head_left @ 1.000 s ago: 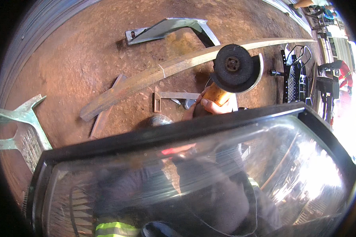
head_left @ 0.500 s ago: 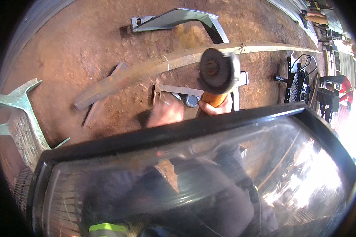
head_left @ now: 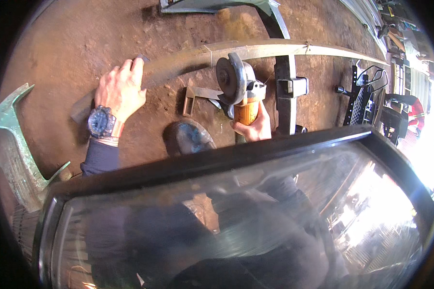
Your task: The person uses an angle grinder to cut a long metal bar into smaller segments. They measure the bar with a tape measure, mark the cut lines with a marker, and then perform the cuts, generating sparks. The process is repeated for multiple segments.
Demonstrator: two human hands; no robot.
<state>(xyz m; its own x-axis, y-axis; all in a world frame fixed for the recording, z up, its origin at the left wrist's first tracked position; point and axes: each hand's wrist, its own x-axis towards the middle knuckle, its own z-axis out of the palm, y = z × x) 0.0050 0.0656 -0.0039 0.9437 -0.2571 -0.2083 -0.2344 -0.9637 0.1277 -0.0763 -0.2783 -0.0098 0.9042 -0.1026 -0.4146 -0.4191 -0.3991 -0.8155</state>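
Note:
A long brown metal bar (head_left: 178, 64) runs across the view, with a pale line marked across it near the middle. My left hand (head_left: 120, 89), a dark watch on its wrist, lies over the bar's left part with fingers bent over the far edge. In my right hand (head_left: 258, 126) is an angle grinder (head_left: 246, 111) with an orange-yellow body. Its disc (head_left: 225, 79) and guard are raised just on the near side of the bar, apart from the marked line. Whether the disc spins cannot be told. A metal square (head_left: 202, 93) lies left of the grinder.
A clear face-shield visor (head_left: 226, 212) with a black frame covers the lower view. A dark steel piece (head_left: 285, 96) stands under the bar. A boot tip (head_left: 193, 137) shows near the square. Green steel (head_left: 21, 149) is at left, a black metal frame (head_left: 364, 96) at right.
My left hand has moved left from near the square onto the bar. The grinder has shifted slightly left and down in view, its disc turned more edge-on. The view itself has shifted.

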